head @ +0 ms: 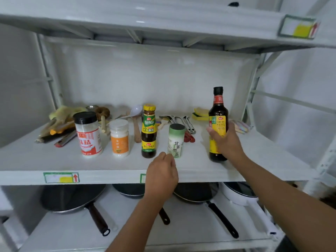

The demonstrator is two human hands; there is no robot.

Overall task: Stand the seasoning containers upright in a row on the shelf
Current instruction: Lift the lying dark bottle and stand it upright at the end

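Observation:
Several seasoning containers stand upright in a row on the white shelf (109,171): a black-capped jar with a red label (89,135), a small white jar with an orange label (120,138), a dark sauce bottle with a yellow cap (149,131), a green salt shaker (176,140) and a tall dark bottle (217,113). My right hand (225,140) wraps the tall bottle's lower half at the right end. My left hand (161,176) is curled at the shelf's front edge, just below and left of the salt shaker; whether it touches the shaker is unclear.
Behind the row lie a wooden spoon (136,128), a white ladle (134,111), metal cutlery (183,122), yellow sponges (200,113) and a heap of utensils (60,122) at the back left. Pans (72,197) sit on the lower shelf. Another shelf (163,20) hangs overhead.

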